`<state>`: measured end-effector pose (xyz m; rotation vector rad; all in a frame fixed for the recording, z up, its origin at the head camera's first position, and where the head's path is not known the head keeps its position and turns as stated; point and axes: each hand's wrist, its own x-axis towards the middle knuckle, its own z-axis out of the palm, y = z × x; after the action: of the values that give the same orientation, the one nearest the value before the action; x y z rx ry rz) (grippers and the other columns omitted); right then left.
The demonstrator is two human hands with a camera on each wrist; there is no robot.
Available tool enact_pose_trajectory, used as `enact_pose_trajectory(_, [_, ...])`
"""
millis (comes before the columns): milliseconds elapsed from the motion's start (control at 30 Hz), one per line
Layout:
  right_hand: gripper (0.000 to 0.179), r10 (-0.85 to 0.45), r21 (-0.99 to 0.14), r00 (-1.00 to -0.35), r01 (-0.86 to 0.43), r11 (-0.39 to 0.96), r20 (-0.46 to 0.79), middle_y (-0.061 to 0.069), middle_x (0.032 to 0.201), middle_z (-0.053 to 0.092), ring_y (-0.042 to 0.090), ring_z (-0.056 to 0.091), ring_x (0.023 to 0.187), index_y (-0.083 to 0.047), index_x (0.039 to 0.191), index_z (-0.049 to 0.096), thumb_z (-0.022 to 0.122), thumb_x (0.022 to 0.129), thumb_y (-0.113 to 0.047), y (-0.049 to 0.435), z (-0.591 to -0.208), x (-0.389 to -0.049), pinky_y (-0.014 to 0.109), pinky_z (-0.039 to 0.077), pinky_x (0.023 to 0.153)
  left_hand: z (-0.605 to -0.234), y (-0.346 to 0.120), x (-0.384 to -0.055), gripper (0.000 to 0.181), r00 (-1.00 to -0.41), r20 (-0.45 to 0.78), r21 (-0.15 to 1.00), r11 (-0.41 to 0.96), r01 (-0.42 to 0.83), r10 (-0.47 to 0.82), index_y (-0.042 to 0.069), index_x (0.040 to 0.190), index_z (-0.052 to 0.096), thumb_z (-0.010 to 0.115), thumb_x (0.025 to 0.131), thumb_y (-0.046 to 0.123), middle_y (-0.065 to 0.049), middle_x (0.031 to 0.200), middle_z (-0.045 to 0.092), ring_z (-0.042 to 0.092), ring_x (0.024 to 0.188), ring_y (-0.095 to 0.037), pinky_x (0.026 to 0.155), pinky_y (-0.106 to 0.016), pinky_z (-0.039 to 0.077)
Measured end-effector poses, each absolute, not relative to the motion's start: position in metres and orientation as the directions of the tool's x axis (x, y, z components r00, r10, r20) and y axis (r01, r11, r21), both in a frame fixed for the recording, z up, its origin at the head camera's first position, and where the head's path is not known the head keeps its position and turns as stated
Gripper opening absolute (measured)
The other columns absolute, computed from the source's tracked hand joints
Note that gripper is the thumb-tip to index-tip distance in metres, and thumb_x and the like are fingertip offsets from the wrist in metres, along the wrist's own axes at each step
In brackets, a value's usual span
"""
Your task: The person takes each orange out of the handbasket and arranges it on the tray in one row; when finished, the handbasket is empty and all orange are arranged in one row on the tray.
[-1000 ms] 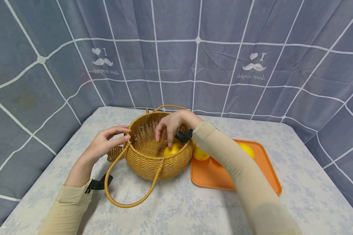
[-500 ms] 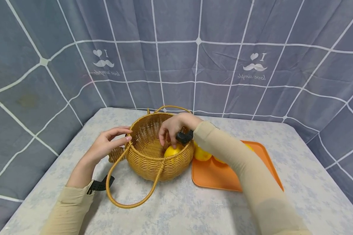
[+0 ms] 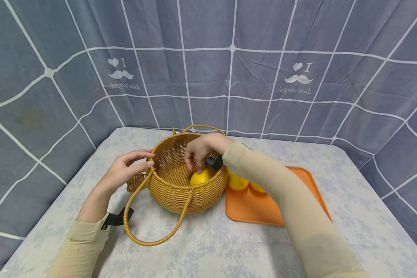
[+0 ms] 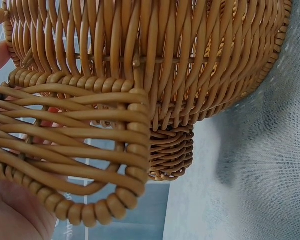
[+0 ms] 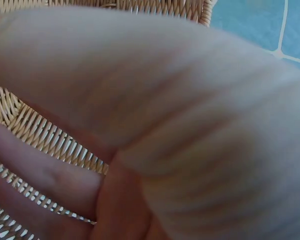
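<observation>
A round wicker basket (image 3: 185, 199) with loop handles stands on the table. Its left rim is touched by my left hand (image 3: 119, 173), thumb and fingers fairly straight. Seen from the left wrist, a wicker tab (image 4: 75, 145) on the basket's side partly covers that hand. My right hand (image 3: 199, 151) reaches down inside the basket with loosely bent fingers. Below it, a round yellow fruit (image 3: 200, 178) lies against the near right wall, the thumb touching its top. In the right wrist view the thumb (image 5: 90, 75) fills much of the picture, and only a yellow sliver shows at the corner.
To the right of the basket lies an orange tray (image 3: 253, 212). It bears a yellow fruit (image 3: 237, 181) and part of another (image 3: 258, 187); the right sleeve hides some of the tray. A grey checked curtain (image 3: 208, 77) hangs behind the table (image 3: 222, 251).
Inside the basket, the yellow fruit has shifted slightly left along with my right hand. The right forearm has moved a little and now covers the tray's far fruit. My left hand stays put.
</observation>
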<state>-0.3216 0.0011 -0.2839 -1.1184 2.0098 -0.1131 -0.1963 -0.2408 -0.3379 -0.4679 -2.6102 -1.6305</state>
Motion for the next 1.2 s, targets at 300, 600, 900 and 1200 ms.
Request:
enact_pose_trajectory(300, [0.022,-0.764,-0.479,-0.233,-0.66,0.579,-0.602,-0.002,0.101,0.062,0.009,0.047,0.08,-0.004,0.104,0.07,0.071,0.083,-0.001,0.0008,-0.2863,-0.3242,0.02,0.043,0.066,-0.3366,-0.241,-0.1968,0.036,-0.954,0.178,0.876,0.404,0.265,0.239,0.005,0.121,0.061,0.063,0.092,0.027,-0.01,0.138,0.045,0.027,0.136,-0.032,0.105,-0.059,0.022])
enact_pose_trajectory(600, [0.021,-0.773,-0.486,-0.221,-0.667,0.564,-0.594,-0.002,0.102,0.064,0.008,0.046,0.078,-0.006,0.104,0.072,0.063,0.087,0.003,-0.0006,-0.288,-0.3248,0.02,0.042,0.066,-0.3357,-0.2416,-0.1963,0.038,-0.955,0.176,0.877,0.402,0.262,0.238,0.003,0.121,0.06,0.062,0.092,0.027,-0.011,0.138,0.045,0.027,0.136,-0.032,0.106,-0.059,0.022])
enact_pose_trajectory(900, [0.023,-0.748,-0.488,-0.249,-0.624,0.61,-0.616,-0.001,0.107,0.064,0.009,0.048,0.079,-0.009,0.108,0.071,0.056,0.093,-0.001,0.0001,-0.2908,-0.3264,0.02,0.042,0.066,-0.3368,-0.241,-0.1963,0.039,-0.955,0.176,0.88,0.398,0.261,0.237,0.002,0.121,0.06,0.063,0.092,0.027,-0.012,0.138,0.045,0.028,0.135,-0.032,0.106,-0.058,0.022])
enact_pose_trajectory(1200, [0.037,-0.734,-0.476,-0.179,-0.656,0.585,-0.656,-0.008,0.118,0.062,0.007,0.051,0.114,-0.014,0.121,0.066,0.071,0.085,-0.023,0.0024,-0.293,-0.3309,0.021,0.041,0.094,-0.3373,-0.2407,-0.1972,0.037,-0.956,0.173,0.878,0.402,0.258,0.235,0.004,0.12,0.061,0.063,0.092,0.027,-0.011,0.138,0.045,0.027,0.135,-0.032,0.106,-0.058,0.021])
